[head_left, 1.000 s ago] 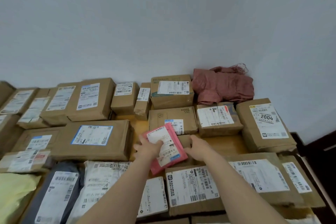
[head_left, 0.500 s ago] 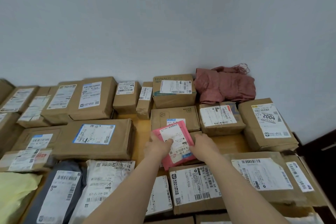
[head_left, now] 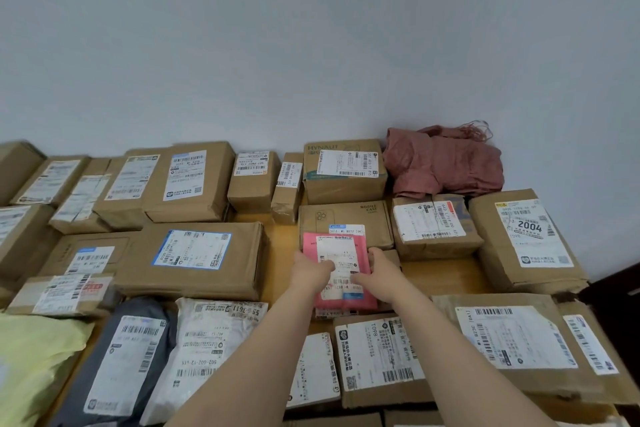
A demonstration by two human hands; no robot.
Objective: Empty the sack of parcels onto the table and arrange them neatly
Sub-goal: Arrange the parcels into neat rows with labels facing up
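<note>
Here, both bare hands meet on a pink parcel [head_left: 337, 270] lying near the middle of the wooden desk [head_left: 282, 253]. The left hand [head_left: 310, 270] covers the parcel's left edge, its fingers [head_left: 327, 265] curled over onto the white shipping label; the right hand [head_left: 375, 269] presses the right edge, its fingers [head_left: 358, 277] bent inward onto the same label. Both hands thus grasp the parcel from opposite sides, with the fingers partly closed rather than spread. The parcel sits square to the desk edge; its far end overlaps the near part of a flat mobile-case box [head_left: 346, 218], and its near end lies over a small parcel of which only a strip shows. Cardboard parcels fill the desk in rows: a HYNAUT box [head_left: 344, 170] against the wall, a long brown box [head_left: 194, 260] to the left across a bare strip of desk, a box marked 2004 [head_left: 526, 239] at far right, and a labelled carton [head_left: 377, 357] just near the hands. A crumpled reddish sack [head_left: 445, 163] rests at the back by the wall, beside the HYNAUT box. Grey [head_left: 121, 364], white [head_left: 207, 354] and yellow [head_left: 31, 357] soft mailers lie at the near left.
</note>
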